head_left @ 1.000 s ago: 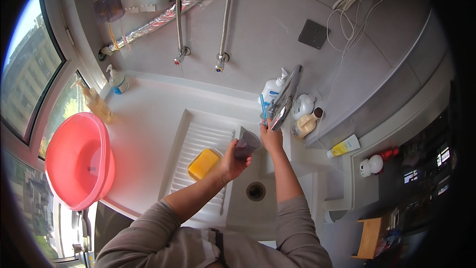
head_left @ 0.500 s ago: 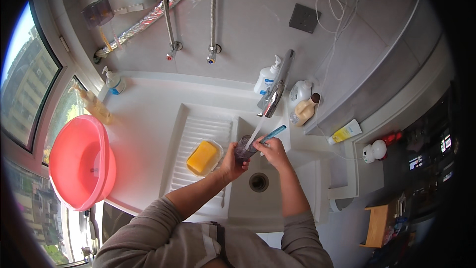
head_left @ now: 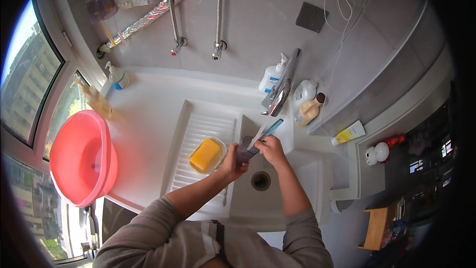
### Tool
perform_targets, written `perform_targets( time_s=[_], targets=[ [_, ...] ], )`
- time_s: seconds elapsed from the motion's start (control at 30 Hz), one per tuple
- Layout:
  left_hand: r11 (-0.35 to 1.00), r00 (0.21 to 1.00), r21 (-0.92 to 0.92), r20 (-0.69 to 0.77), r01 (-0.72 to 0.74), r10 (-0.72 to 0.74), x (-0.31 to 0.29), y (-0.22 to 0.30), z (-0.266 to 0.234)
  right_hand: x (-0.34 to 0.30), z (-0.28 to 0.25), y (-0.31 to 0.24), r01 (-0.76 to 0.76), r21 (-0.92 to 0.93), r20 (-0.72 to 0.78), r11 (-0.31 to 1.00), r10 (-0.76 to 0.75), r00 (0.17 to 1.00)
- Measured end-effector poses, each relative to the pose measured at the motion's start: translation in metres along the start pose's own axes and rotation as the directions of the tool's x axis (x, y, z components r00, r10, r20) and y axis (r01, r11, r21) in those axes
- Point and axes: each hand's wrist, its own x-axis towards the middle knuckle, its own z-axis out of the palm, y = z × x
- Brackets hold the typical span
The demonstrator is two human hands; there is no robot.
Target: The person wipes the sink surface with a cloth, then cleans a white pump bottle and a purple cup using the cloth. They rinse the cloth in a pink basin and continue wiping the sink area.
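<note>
My left hand [head_left: 235, 164] is wrapped round a dark see-through cup [head_left: 245, 150], held tilted over the sink basin [head_left: 248, 198]. At the cup's rim my right hand [head_left: 271, 149] is closed on a slim blue stick that looks like a toothbrush [head_left: 272, 127]. Its upper end sticks out past my fingers; the lower end is hidden by my hand and the cup. A whitish streak of water [head_left: 258, 135] runs down into the cup from below the chrome tap [head_left: 281, 98].
Left of the basin, a yellow block [head_left: 206, 154] lies in a clear dish on the ribbed drainboard [head_left: 181, 173]. A pink basin [head_left: 79, 159] stands at the far left by the window. A white pump bottle [head_left: 270, 79] and a beige bottle [head_left: 308, 111] flank the tap.
The water streak no longer visibly reaches up to the tap's mouth. My right hand and the blue toothbrush have shifted slightly; both hands keep their grips. The whole view has moved a little.
</note>
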Motion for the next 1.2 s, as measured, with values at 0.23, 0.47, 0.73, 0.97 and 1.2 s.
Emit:
perform_targets(
  time_s=[0.23,0.47,0.73,0.97,1.2],
  targets=[
    [0.999,0.999,-0.051,-0.028,0.019,-0.02,0.004,-0.001,-0.001,0.058,-0.015,-0.004,-0.011,0.372,-0.243,0.928,0.109,0.964],
    [0.997,0.998,-0.055,-0.032,0.046,-0.048,0.006,-0.005,-0.006,0.104,-0.012,0.002,-0.024,0.177,-0.307,0.984,0.078,0.948],
    [0.955,0.953,0.199,-0.164,-0.219,0.253,0.009,-0.003,0.003,0.043,-0.008,0.028,0.024,0.284,-0.407,0.958,0.098,0.908],
    [0.272,0.687,0.814,0.199,-0.513,0.699,0.0,0.013,0.037,-0.011,0.035,0.076,-0.138,0.75,-0.2,0.647,0.421,0.885],
    [-0.725,0.435,0.576,0.802,-0.378,0.41,-0.036,0.041,0.081,-0.014,0.047,0.085,-0.16,0.664,-0.2,0.73,0.38,0.903]
  ],
)
